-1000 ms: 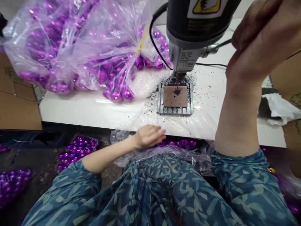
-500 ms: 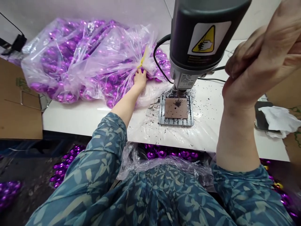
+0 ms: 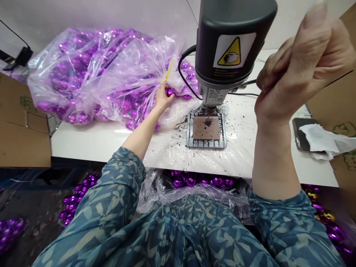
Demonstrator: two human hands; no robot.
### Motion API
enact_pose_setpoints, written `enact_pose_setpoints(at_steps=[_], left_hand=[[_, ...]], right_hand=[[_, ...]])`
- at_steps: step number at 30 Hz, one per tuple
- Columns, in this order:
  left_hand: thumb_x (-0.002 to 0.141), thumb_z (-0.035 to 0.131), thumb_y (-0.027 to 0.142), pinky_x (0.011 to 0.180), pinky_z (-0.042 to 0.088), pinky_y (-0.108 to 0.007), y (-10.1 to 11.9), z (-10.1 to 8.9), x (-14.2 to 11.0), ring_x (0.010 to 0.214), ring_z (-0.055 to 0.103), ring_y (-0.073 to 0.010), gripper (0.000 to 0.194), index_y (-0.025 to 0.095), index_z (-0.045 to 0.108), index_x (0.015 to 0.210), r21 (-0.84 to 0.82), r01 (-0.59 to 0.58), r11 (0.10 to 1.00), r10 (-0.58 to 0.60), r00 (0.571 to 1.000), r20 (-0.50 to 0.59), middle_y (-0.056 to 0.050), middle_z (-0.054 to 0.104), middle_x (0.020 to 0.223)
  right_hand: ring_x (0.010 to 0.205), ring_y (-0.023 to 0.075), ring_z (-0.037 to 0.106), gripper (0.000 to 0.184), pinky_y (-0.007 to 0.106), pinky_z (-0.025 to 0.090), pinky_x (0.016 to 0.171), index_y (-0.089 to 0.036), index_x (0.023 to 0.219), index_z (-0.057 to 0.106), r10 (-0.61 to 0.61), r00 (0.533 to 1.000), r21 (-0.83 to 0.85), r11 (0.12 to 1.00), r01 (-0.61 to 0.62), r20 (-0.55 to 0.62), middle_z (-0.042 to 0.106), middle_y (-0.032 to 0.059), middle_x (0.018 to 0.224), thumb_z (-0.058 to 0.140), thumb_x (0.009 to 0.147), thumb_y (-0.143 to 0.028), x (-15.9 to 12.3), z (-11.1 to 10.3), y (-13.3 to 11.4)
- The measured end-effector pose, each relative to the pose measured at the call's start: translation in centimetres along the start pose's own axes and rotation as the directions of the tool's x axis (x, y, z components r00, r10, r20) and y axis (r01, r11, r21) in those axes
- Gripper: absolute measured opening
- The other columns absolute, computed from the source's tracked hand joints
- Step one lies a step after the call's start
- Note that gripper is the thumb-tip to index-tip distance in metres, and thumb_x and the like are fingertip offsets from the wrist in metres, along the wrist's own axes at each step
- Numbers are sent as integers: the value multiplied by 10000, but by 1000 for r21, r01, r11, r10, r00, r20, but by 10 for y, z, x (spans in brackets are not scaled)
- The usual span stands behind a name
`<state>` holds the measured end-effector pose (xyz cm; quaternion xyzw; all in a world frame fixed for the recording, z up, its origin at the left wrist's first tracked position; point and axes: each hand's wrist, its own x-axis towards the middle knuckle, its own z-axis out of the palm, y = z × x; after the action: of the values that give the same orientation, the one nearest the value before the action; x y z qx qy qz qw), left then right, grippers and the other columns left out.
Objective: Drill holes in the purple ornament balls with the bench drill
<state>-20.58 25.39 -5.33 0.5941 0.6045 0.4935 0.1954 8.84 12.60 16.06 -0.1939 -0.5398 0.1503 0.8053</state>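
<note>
My left hand reaches to the mouth of a clear plastic bag gathered by a yellow tie. Its fingers and thumb close about a shiny purple ball there. On the right, my right hand is raised in a fist around the feed lever of a black bench drill press; its grip is mostly hidden by the fingers. Below the drill chuck, a brown board with a small hole lies on the slotted metal base. Dark shavings are scattered around it.
A phone under a crumpled white tissue lies on the white table at right. Cardboard boxes flank both sides. Many purple balls sit in a plastic-lined container at my lap. A black cable loops beside the drill.
My left hand has shifted slightly down, its thumb now out to the right beside the ball. My right fist still holds the lever. The camera view has shifted slightly.
</note>
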Motion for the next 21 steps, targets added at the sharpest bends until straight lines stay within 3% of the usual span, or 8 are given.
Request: enact_pose_setpoints(at_steps=[3, 6, 11, 15, 21], left_hand=[[865, 818, 418, 1003, 621, -492, 21, -10, -27, 1064, 749, -271, 329, 234, 691, 1107, -255, 119, 960, -94, 990, 108, -102, 777, 1060], [947, 731, 506, 952, 668, -448, 45, -21, -69, 1082, 778, -246, 346, 230, 711, 1156, -457, 237, 858, -113, 953, 282, -127, 803, 1143], [922, 796, 533, 1010, 672, -419, 71, -11, -136, 1196, 770, -230, 480, 257, 687, 1300, -493, 286, 822, -36, 889, 456, -116, 783, 1312], [827, 896, 554, 1069, 634, -443, 72, 16, -164, 1191, 772, -236, 616, 234, 660, 1297, -513, 257, 819, -5, 897, 441, -118, 798, 1281], [732, 967, 555, 1104, 606, -452, 74, 35, -167, 1199, 761, -249, 712, 229, 641, 1275, -539, 210, 816, 27, 917, 397, -106, 789, 1276]], right_hand=[[343, 0, 293, 648, 237, 128, 412, -165, 574, 280, -5, 1000, 5, 1000, 6, -11, 217, -69, 434, 634, 770, -672, -1, 0, 0], [336, 3, 317, 633, 224, 123, 384, -165, 595, 336, -28, 1000, 46, 999, 28, -12, 211, -77, 432, 644, 770, -689, -1, -1, 3], [347, -22, 307, 571, 175, 139, 391, -147, 635, 421, -60, 998, 91, 994, 62, -21, 228, -87, 434, 645, 757, -657, -1, -1, 8], [333, -23, 280, 534, 163, 141, 377, -137, 672, 481, -62, 997, 121, 990, 67, -42, 266, -99, 405, 608, 744, -650, -3, 2, 8], [351, -27, 338, 483, 136, 216, 401, -152, 669, 501, 47, 999, 113, 992, -49, 18, 348, -110, 408, 623, 700, -618, -5, -1, -6]])
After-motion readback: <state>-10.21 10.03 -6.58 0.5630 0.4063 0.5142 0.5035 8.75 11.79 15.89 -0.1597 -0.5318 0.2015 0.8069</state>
